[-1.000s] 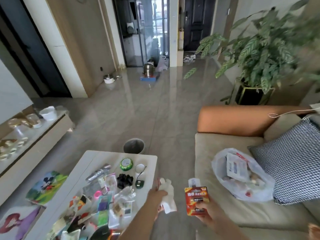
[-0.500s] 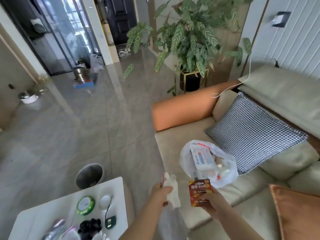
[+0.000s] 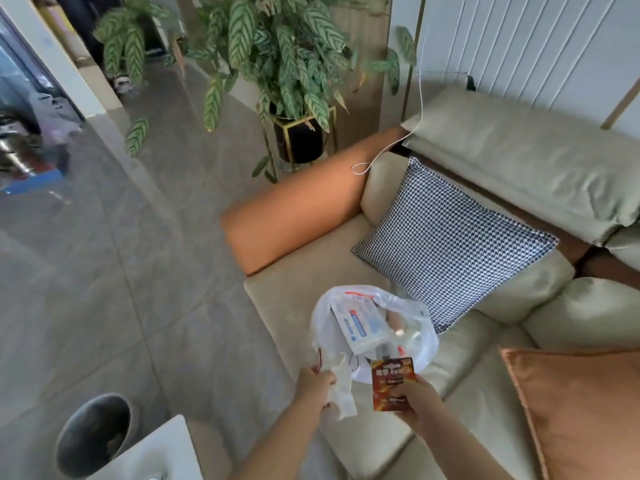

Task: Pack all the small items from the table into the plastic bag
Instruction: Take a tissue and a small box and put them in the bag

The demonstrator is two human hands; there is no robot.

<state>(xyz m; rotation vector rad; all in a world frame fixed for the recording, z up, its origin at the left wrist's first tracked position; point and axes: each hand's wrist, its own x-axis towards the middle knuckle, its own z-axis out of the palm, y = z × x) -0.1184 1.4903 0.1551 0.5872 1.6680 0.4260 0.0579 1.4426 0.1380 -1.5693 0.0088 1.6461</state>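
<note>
I have swung from the desk to the plastic bag (image 3: 374,330); left hand (image 3: 313,384) grips its rim, right hand (image 3: 415,396) pinches the battery pack (image 3: 393,382) at the mouth, ready to drop.

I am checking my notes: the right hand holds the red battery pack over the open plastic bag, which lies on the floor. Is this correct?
Not quite. The head view shows the plastic bag lying on the sofa seat, not the floor. The right hand does hold the red battery pack at its opening.

A home's living room: sofa (image 3: 519,174), cushions (image 3: 450,244), potted plant (image 3: 277,46), tiled floor (image 3: 121,271).
</note>
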